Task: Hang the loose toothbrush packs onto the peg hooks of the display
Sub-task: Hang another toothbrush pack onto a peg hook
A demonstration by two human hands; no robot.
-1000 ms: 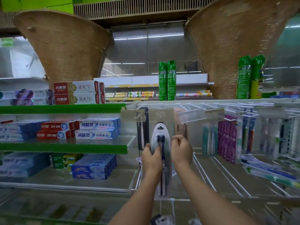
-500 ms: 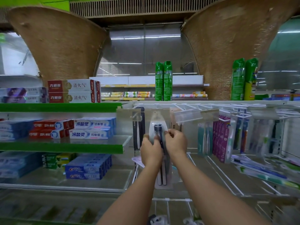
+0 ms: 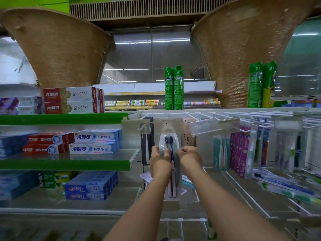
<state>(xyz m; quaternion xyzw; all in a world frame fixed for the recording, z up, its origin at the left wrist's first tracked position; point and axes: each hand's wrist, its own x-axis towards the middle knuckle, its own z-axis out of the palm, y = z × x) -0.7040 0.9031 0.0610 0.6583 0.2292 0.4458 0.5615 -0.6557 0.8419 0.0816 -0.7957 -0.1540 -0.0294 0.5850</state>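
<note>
step in hand, as i read it: threading the hang hole of the toothbrush pack (image 3: 169, 136) onto a peg. the pack is held upright in front of the display, between the black pack (image 3: 147, 141) on its left and a brown one (image 3: 188, 140) on its right, and its top is tucked up behind the clear tag holders (image 3: 203, 126). the hole and the peg tip are hidden, so i can't tell if it's on yet. to do it well: keep the pack square and vertical, lift the top just above the peg tip, push straight back w/o bending the card, then let it drop and check it swings free. watch the tag holder, since it blocks the view and may need nudging up. left hand (image 3: 159, 164): fingers curled round the pack's left edge, thumb side on the front, a firm grip about mid-height. right hand (image 3: 190, 157): fingers curled tight, pinching the right edge as far as i can see, though the exact contact is partly hidden. neither hand is spread. other pegs (image 3: 243, 130) to the right already carry purple packs (image 3: 241, 150) and more, while loose packs (image 3: 286, 186) lie on the wire shelf below, so there's plenty left to hang.
</note>
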